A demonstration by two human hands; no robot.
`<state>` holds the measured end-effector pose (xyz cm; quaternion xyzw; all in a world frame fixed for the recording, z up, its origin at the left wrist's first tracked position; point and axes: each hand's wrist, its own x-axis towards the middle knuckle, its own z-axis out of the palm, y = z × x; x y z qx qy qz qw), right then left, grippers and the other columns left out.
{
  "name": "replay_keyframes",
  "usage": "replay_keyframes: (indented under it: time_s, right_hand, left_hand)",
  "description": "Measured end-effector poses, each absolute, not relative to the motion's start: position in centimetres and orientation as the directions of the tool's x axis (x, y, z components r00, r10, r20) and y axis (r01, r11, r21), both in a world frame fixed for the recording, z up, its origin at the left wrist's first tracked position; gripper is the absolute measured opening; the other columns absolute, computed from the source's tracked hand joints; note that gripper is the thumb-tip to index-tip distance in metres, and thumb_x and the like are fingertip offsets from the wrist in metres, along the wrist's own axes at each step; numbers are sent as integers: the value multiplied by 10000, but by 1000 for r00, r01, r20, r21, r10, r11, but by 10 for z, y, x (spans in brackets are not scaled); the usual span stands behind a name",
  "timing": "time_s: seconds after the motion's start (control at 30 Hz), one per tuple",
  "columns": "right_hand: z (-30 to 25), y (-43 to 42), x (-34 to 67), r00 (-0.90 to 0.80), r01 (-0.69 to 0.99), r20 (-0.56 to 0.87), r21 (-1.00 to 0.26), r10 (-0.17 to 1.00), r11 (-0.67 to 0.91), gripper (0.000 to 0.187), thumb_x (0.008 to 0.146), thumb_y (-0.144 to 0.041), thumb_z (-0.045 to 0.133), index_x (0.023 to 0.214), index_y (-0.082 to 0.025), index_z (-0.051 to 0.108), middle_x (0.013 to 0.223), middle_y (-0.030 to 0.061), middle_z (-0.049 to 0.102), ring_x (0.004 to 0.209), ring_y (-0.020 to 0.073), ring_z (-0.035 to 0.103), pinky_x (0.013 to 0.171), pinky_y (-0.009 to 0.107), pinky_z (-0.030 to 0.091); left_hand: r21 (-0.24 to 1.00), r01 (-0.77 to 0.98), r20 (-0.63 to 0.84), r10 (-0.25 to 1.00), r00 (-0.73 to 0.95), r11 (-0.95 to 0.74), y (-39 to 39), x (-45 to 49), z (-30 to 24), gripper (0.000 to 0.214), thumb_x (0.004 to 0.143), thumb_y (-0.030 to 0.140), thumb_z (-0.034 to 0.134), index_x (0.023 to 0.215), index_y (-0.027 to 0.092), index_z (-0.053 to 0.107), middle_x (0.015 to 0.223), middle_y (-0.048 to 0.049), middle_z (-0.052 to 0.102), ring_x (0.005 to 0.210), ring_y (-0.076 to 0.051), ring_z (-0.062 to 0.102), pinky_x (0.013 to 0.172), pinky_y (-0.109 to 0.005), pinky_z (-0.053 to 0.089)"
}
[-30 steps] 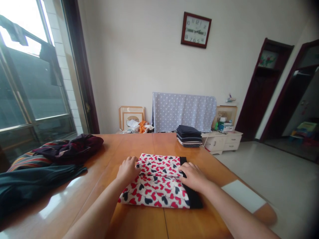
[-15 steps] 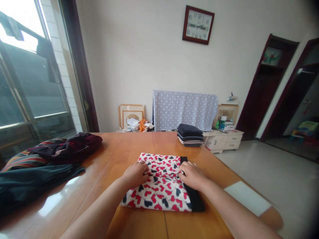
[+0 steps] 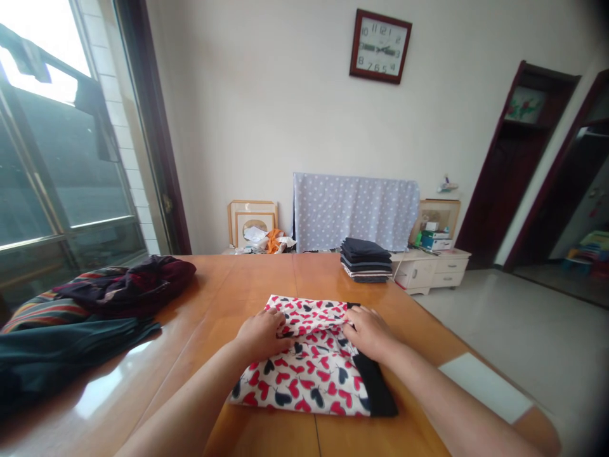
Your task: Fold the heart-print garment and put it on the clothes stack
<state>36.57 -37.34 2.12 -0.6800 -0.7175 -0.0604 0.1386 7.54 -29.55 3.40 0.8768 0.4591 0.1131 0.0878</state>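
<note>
Our left hand (image 3: 264, 333) reaches forward, fingers nearly closed on the left of the heart-print cloth (image 3: 304, 381); our right hand (image 3: 368, 330) pinches its right side. The cloth lies near centre, crease running left to right, black band (image 3: 378, 387) near to far, long axis unclear. The wooden table (image 3: 247, 273) bears loose clothes (image 3: 128, 285) left, 1 folded stack (image 3: 365, 260) far right; beyond hangs 1 wall clock (image 3: 380, 46).

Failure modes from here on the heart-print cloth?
1. Crooked crease: the heart-print cloth is rumpled between the left hand and the right hand, so wrinkles could set in.
2. Misalignment: the right hand covers part of the black edge, so that border may end up uneven.
3. Sliding: the tabletop looks glossy, so an uneven pull might skew the cloth.
</note>
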Motion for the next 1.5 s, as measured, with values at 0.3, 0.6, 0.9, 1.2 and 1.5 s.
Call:
replay_keyframes:
  time_s: [0.3, 0.6, 0.9, 1.2, 1.5]
  right_hand:
    - [50, -343, 379, 28, 991, 362, -133, 932, 22, 229, 952, -339, 502, 844, -228, 670, 889, 25, 692, 845, 176, 600, 678, 287, 293]
    - [77, -285, 394, 145, 988, 464, -115, 874, -103, 279, 1002, -362, 444, 1055, -257, 698, 1018, 58, 696, 952, 207, 608, 705, 294, 325]
    - [69, -264, 404, 244, 962, 442, -224, 863, -158, 315, 1012, -379, 427, 1102, -283, 713, 1051, 57, 674, 948, 198, 612, 660, 284, 319]
    - [54, -261, 403, 246, 956, 497, -264, 832, -126, 326, 1015, -363, 425, 1180, -300, 699, 1123, 55, 657, 1014, 201, 594, 727, 275, 362]
    - [40, -307, 405, 99, 977, 437, -213, 894, -4, 295, 991, -337, 462, 1111, -288, 727, 1077, 46, 690, 1018, 201, 602, 822, 278, 380]
  left_hand:
    - [164, 907, 229, 909, 347, -387, -263, 75, 48, 185, 897, 263, 501, 937, 254, 681, 1017, -103, 714, 986, -286, 638, 777, -337, 446]
    - [611, 755, 300, 952, 59, -239, -187, 98, 67, 213, 898, 323, 521, 946, 249, 715, 969, -68, 751, 878, -246, 653, 683, -283, 419]
    - [822, 525, 230, 972, 47, -219, -162, 114, 45, 305, 948, 383, 517, 1122, 218, 706, 1049, -74, 762, 808, -184, 681, 659, -235, 474]
    - [893, 387, 214, 974, 79, -228, -159, 120, 41, 401, 968, 425, 467, 1198, 180, 686, 1052, -94, 757, 848, -185, 691, 690, -241, 507]
    - [821, 494, 153, 944, 292, -286, -197, 81, 46, 349, 808, 478, 633, 926, 169, 743, 849, -58, 738, 775, -218, 652, 668, -284, 474]
